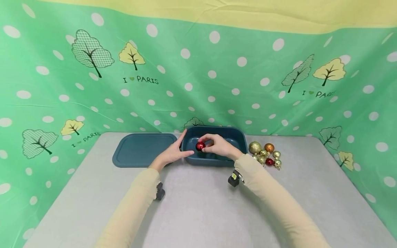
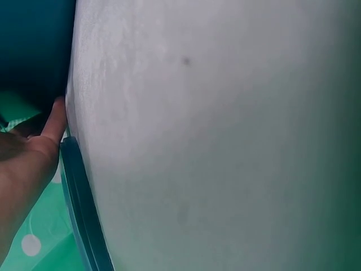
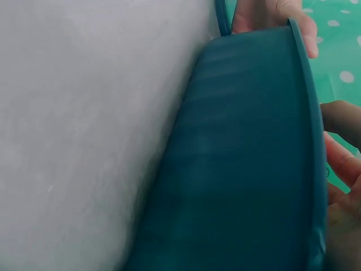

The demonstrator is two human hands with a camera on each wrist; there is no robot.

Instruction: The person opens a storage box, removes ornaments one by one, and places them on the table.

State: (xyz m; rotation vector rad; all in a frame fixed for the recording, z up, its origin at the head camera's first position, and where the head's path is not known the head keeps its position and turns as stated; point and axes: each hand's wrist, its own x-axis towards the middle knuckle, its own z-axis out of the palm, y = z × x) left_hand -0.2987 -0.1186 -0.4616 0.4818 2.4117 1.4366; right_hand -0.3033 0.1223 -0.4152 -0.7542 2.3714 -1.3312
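Note:
In the head view a shiny red bauble is pinched in the fingers of my right hand, over the left part of a dark blue box. My left hand spreads its thumb and fingers around the box's left end, with the thumb at the front rim. In the right wrist view the box's side wall hides the bauble; my right-hand fingers show beyond the rim, and the left hand is at the far end. The left wrist view catches only part of the left hand.
A flat blue lid lies on the grey table, left of the box. Right of the box sits a cluster of gold, orange and red baubles. A green dotted curtain hangs behind the table.

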